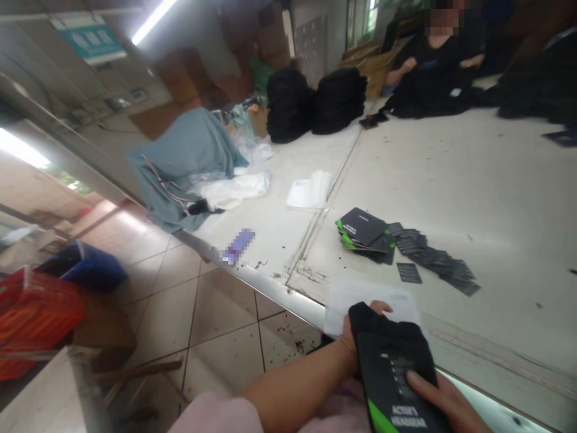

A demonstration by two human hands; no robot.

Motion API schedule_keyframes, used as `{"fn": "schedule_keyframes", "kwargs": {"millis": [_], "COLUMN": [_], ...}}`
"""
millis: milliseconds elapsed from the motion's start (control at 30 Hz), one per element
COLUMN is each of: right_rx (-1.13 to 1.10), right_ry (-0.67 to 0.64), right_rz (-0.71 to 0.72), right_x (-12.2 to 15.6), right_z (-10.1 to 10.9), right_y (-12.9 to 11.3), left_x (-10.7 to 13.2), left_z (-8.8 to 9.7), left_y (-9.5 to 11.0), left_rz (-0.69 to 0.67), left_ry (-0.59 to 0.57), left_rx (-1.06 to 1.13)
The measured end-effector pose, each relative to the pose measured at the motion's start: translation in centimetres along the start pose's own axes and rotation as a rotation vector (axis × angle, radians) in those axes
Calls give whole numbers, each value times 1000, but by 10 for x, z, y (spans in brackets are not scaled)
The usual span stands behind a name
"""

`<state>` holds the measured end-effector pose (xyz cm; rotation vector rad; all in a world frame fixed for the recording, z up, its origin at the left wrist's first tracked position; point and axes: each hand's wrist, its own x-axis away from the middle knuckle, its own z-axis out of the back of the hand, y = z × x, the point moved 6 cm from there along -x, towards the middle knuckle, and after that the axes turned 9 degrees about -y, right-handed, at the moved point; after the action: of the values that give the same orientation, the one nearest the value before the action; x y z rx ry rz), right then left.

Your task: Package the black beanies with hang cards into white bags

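Note:
Near the table's front edge I hold a folded black cloth piece (383,320) with a black and green card (383,376) lettered "ACTOR'S HEADGEAR" lying against it. My left hand (351,331) is closed round the cloth from behind, most of its fingers hidden. With its thumb on the card's face, my right hand (435,391) grips the card and cloth from the right side. A small dark label seems to lie on the card by the thumb. Under the cloth's far end is a clear plastic bag (336,304), flat on the table.
A stack of similar cards (363,225) and a spread row of small dark labels (433,258) lie ahead on the white table (496,192). White plastic sheets (311,189) and black piles (288,105) are farther off. A co-worker (437,66) handles black cloth across the table.

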<state>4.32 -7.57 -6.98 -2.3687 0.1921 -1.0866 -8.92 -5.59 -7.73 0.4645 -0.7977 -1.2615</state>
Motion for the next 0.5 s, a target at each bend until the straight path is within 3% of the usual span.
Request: {"fn": "schedule_keyframes", "kwargs": {"millis": [67, 133, 233, 367, 500], "right_rx": [-126, -280, -376, -183, 138], "right_ry": [140, 288, 348, 175, 61], "right_rz": [25, 104, 292, 307, 263], "right_x": [1, 8, 22, 22, 12], "right_z": [25, 57, 86, 74, 60], "right_y": [-12, -25, -39, -29, -19], "left_x": [2, 13, 27, 12, -3], "left_z": [-9, -17, -27, -16, 3], "left_y": [4, 10, 16, 16, 33], "left_rz": [-71, -230, -494, -526, -578], "left_ry": [-41, -107, -221, -220, -222], "left_rx": [-47, -110, -210, -176, -207]}}
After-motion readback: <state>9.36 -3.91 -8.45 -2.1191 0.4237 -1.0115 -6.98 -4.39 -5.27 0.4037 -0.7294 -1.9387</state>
